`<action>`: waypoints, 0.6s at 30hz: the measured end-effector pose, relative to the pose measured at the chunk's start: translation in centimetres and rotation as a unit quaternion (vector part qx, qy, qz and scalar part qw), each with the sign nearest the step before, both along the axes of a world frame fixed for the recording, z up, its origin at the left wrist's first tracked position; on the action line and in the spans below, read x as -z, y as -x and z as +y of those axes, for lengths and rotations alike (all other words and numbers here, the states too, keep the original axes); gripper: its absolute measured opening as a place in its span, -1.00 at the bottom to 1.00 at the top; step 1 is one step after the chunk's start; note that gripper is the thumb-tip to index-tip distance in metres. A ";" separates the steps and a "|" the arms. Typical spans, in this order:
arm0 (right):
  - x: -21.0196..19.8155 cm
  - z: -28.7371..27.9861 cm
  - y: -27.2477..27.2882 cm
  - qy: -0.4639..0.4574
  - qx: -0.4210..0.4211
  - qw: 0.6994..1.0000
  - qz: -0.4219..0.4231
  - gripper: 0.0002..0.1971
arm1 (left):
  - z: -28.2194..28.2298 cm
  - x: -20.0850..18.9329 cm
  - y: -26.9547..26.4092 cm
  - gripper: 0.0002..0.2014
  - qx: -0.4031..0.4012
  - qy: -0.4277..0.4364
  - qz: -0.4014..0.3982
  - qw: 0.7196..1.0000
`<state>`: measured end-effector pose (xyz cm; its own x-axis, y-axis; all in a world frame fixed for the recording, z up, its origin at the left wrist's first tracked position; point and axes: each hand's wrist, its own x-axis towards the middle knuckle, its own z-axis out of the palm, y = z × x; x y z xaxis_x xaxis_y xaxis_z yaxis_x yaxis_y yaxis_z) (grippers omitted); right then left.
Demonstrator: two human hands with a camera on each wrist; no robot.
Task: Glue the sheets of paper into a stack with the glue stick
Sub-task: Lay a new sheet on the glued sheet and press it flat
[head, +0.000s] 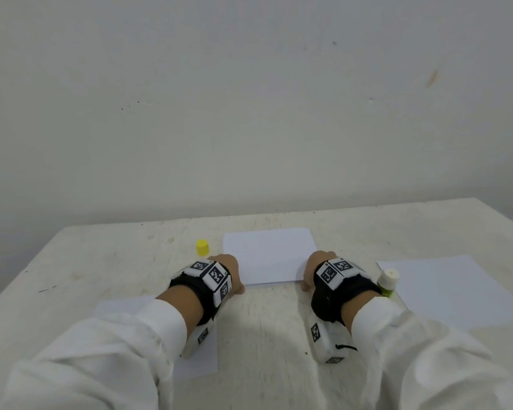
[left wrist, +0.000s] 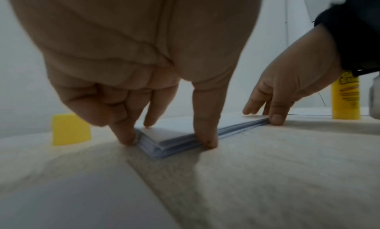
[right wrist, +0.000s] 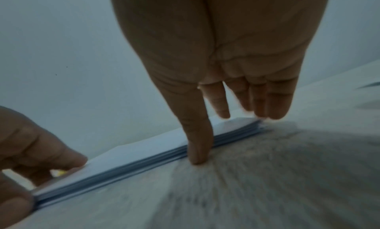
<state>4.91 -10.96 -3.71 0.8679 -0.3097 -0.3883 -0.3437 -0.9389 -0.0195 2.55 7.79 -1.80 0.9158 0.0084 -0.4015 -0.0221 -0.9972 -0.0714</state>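
A stack of white sheets (head: 268,255) lies flat at the middle of the table. My left hand (head: 227,269) is at its near left corner: the thumb (left wrist: 205,135) presses the near edge and the other fingertips (left wrist: 125,135) touch the left side and top. At the near right corner my right hand (head: 311,269) has its thumb (right wrist: 198,148) against the near edge and straight fingers (right wrist: 267,105) at the corner. The uncapped glue stick (head: 388,282) stands upright just right of my right wrist. Its yellow cap (head: 202,247) sits left of the stack.
One loose white sheet (head: 456,291) lies on the table to the right, beyond the glue stick. Another sheet (head: 196,365) lies under my left forearm. The pale table (head: 101,261) ends at a plain wall behind the stack.
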 end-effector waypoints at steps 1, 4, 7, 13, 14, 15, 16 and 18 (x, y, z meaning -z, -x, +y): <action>-0.1 0.0 0.8 0.015 0.011 1.000 -0.006 -0.42 | 0.0 0.3 0.3 -0.54 0.004 0.004 -0.023 1.000; -1.3 0.0 3.5 -0.039 -0.019 0.999 -0.021 -0.47 | -0.5 0.0 1.9 -0.39 0.022 -0.002 -0.057 0.998; -2.5 -1.0 6.2 -0.084 -0.071 0.994 -0.007 -0.55 | -2.4 -1.2 3.4 -0.39 0.034 0.033 -0.030 0.998; -2.8 -5.9 11.9 -0.087 -0.119 0.988 0.052 -0.59 | -9.6 -2.0 7.1 -0.56 0.128 0.104 0.063 0.984; -2.8 -7.3 12.6 -0.077 -0.113 0.989 0.065 -0.62 | -11.0 -2.0 7.7 -0.53 0.139 0.120 0.079 0.980; -2.9 -8.8 13.1 -0.068 -0.100 0.990 0.070 -0.66 | -12.6 -2.0 8.3 -0.52 0.150 0.137 0.091 0.975; -3.0 -10.4 13.6 -0.057 -0.082 0.992 0.071 -0.67 | -14.1 -2.1 8.8 -0.53 0.161 0.151 0.101 0.970; -3.4 -13.8 14.1 -0.050 -0.044 0.996 0.064 -0.63 | -17.0 -2.2 9.9 -0.54 0.174 0.171 0.108 0.964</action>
